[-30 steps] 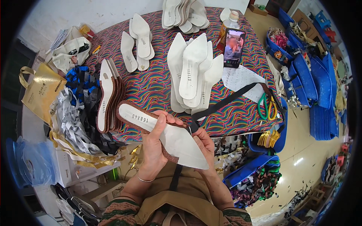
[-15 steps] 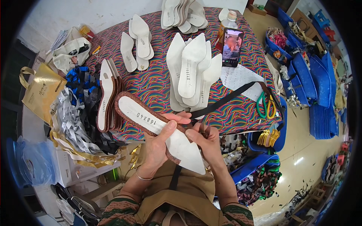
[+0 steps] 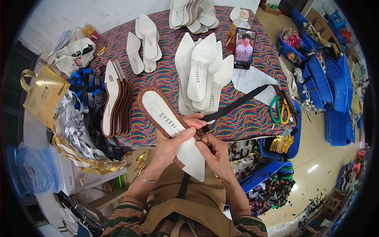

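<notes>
A white shoe insole [image 3: 160, 108] with a pointed toe and brown glittery edging slants across in front of me, above my lap. My left hand [image 3: 167, 146] grips it around the middle, thumb on the white face. Closed at its right edge, my right hand [image 3: 216, 153] has thumb and fingers pressed on the insole's rim; the fingertips are partly hidden. A black strap [image 3: 246, 98] runs from beside my left fingers to the right side of the table. Just beyond my hands lies a pile of white insoles [image 3: 199, 75]. Several brown-edged insoles [image 3: 113, 102] stand stacked to the left.
Scissors [image 3: 280, 110] with green and yellow handles lie at the table's right edge. A phone [image 3: 244, 49] leans against a bottle [image 3: 242, 21]. More insoles [image 3: 193, 15] are heaped at the back. Silver and black strips [image 3: 79, 118] hang at left; blue bins [image 3: 316, 83] stand right.
The insole has turned more upright, its rounded heel end moving right and its toe tip shifting left. My left hand keeps hold, and my right hand stays at the edge, slightly lower.
</notes>
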A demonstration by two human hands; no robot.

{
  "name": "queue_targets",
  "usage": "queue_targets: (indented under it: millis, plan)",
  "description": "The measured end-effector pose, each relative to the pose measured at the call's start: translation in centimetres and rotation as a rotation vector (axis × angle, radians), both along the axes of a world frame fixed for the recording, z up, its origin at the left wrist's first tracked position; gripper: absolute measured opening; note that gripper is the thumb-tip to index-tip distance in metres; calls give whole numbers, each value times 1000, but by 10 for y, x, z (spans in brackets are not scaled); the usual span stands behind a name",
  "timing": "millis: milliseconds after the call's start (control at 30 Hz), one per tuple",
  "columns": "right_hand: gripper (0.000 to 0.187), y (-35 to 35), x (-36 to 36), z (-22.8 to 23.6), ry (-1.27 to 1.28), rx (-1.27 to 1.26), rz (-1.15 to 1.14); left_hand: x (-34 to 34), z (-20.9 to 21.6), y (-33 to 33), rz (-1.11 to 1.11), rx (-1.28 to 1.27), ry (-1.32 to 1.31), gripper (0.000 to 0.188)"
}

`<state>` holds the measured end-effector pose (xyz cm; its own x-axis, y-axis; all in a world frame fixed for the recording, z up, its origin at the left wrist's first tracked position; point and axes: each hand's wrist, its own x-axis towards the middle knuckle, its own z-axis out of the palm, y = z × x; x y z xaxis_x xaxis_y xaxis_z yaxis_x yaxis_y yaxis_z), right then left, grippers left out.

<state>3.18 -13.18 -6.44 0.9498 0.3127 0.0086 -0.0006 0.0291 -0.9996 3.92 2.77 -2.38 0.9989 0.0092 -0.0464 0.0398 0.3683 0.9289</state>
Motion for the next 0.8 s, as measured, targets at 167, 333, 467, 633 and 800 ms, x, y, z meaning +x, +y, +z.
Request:
queue_targets:
  millis: [167, 333, 467, 633, 800]
  plan:
    - [26, -1, -17, -22, 444, 506, -3, 5, -8, -1, -37, -83, -64, 18]
    - [56, 12, -23, -25, 878, 929, 114, 12, -28, -6, -114, -201, -187, 15]
    - [57, 12, -26, -32, 954, 1082, 250, 12, -27, -7, -124, -171, -269, 16]
    - [46, 14, -26, -30, 1017, 1038, 149, 10, -27, -11, -99, -243, -191, 13]
    - [23, 1, -24, -44, 631, 749, 9, 1, -22, -3, 12, -60, -87, 13]
